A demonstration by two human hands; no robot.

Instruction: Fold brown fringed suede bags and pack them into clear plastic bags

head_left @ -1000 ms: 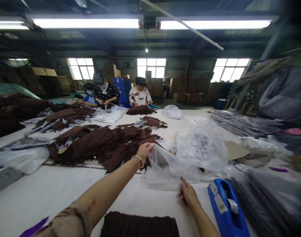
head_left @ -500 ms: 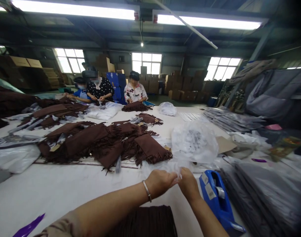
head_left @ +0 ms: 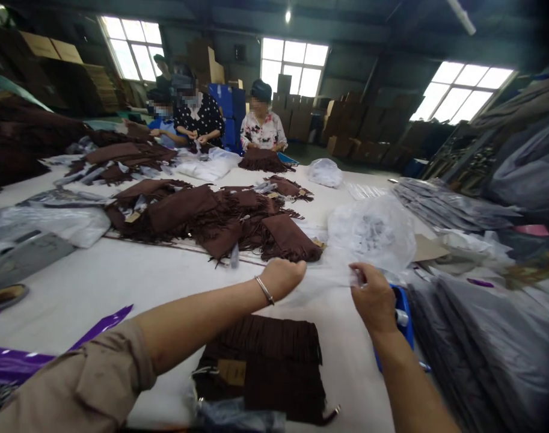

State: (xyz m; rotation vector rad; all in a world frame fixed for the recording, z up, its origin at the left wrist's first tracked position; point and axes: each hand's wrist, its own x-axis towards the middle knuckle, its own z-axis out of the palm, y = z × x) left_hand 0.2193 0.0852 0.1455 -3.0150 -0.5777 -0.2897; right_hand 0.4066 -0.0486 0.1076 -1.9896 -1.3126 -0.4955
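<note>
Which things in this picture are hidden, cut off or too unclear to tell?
Head view only:
- Tape dispenser: mostly hidden behind the right hand.
- Clear bag between right and left hand: see-through, its edges unclear.
- Tag on the folded brown garment: print too small.
- Grey stack: blurred, cut by the right edge.

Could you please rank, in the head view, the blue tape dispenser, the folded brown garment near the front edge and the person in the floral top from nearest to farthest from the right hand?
From the right hand:
1. Blue tape dispenser, just behind and right of it, partly hidden.
2. Folded brown garment, lower left on the table.
3. Person in the floral top, at the table's far end.
</note>
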